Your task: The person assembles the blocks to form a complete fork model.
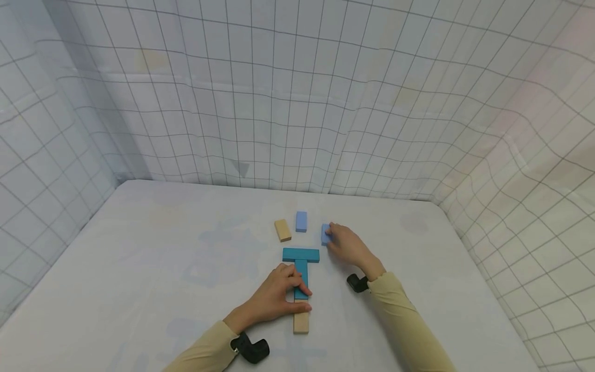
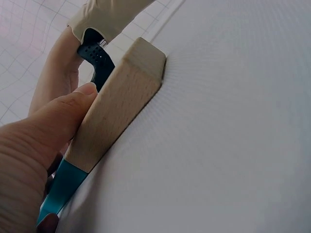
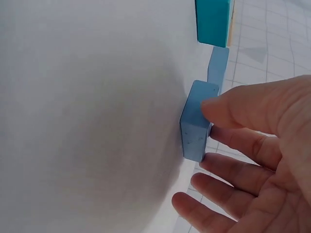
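Note:
In the head view, two teal blocks form a T: a crosswise teal block (image 1: 301,254) and an upright teal block (image 1: 301,268) below it. A plain wooden block (image 1: 301,324) continues the stem end to end. My left hand (image 1: 278,293) lies over the stem, its thumb on the wooden block and its fingers round the upright teal block; the left wrist view shows a fingertip on the block's near side. Up and to the right, my right hand (image 1: 349,245) pinches a light blue block (image 3: 197,119) between thumb and forefinger, the other fingers spread. That block touches the tabletop.
Beyond the T lie a second light blue block (image 1: 301,221) and a tan block (image 1: 282,230), set at a slant. All rest on a white-covered table (image 1: 139,248). White cloth with a dark grid (image 1: 274,103) hangs behind and at both sides.

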A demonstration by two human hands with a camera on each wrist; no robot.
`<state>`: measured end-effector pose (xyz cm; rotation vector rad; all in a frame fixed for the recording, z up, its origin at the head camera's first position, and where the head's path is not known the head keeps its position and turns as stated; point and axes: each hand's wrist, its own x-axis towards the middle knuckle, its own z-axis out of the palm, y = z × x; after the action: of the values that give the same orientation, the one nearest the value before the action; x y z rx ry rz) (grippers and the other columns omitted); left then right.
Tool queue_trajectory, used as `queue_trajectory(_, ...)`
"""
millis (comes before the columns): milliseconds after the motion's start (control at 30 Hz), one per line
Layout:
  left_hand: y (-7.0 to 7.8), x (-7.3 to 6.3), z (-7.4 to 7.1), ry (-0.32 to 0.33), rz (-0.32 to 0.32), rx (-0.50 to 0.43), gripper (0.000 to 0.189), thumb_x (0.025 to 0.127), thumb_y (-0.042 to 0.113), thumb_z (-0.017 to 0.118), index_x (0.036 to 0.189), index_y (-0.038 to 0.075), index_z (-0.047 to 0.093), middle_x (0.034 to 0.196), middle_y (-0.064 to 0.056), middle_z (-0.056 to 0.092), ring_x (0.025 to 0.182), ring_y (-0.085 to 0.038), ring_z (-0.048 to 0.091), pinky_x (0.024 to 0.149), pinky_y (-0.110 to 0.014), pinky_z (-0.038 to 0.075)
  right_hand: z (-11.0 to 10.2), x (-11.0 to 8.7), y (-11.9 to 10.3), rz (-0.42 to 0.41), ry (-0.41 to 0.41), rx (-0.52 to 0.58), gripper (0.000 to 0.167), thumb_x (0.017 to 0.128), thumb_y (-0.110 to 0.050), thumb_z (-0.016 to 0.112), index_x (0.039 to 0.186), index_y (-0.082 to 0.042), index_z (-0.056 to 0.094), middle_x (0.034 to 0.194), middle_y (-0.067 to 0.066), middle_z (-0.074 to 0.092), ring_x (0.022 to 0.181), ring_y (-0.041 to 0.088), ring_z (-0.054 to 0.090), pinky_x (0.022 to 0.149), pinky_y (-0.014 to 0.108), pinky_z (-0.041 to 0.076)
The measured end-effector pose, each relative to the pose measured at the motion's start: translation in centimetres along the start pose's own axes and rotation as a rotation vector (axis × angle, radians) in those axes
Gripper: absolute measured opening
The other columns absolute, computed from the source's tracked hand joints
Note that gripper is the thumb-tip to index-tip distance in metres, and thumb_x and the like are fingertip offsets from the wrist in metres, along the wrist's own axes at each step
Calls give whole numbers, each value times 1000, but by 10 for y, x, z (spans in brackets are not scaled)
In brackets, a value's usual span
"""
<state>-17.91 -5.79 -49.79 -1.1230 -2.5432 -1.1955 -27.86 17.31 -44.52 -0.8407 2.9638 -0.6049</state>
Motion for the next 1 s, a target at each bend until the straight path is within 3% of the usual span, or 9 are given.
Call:
queue_trajectory(533,0,-1,-1,-13,-21,-4,27,80,51,71,96,30,70,94,17,45,89,-6,38,79,-30,35,5,-1,-2,-46,72,5,30,83,-10,74,109,2,64,119,18,58,115,32,53,96,42,40)
queue_trajectory(1000,1,0,-2,-24,-41,-3,26,80,52,71,95,31,70,95,18,45,90,-6,38,79,-31,35,5,-3,-8,-50,89,-11,31,81,-12,76,107,1,67,118,18,59,112,32,54,94,42,41)
